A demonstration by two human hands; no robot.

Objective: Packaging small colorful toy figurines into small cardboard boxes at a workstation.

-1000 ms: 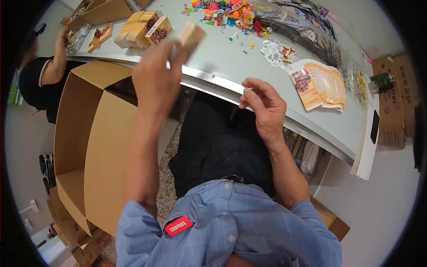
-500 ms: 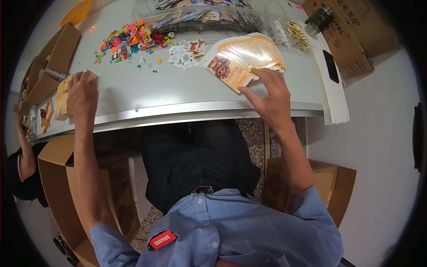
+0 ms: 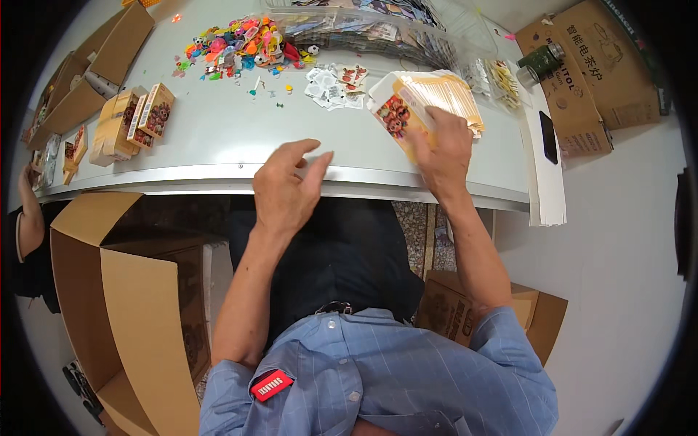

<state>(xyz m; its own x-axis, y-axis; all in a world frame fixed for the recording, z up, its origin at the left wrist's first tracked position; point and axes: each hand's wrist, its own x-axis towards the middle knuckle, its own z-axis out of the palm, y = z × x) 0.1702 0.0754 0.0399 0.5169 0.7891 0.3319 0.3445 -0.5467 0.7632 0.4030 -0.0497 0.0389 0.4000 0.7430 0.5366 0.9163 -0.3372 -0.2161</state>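
Observation:
My right hand (image 3: 443, 149) rests on a fanned stack of flat yellow packets (image 3: 429, 102) with a cartoon print, gripping the front one at the table's near edge. My left hand (image 3: 287, 185) hovers over the table's front rim, fingers spread and holding nothing. Small filled boxes (image 3: 134, 120) stand at the left of the grey table (image 3: 225, 142). A heap of colourful small toys (image 3: 240, 43) lies at the far side, with little white printed cards (image 3: 334, 83) beside it.
A big open cardboard carton (image 3: 123, 291) stands at my lower left, another carton (image 3: 472, 309) under the table at right. Clear bags of packets (image 3: 378, 25) lie at the back. A green bottle (image 3: 538, 62), a brown box (image 3: 589, 80) and a dark phone (image 3: 549, 136) sit right. Another person's arm (image 3: 29, 218) shows far left.
My left hand has let go of the small box at the left and swung back to the middle, now empty. My right hand stays on the yellow packets.

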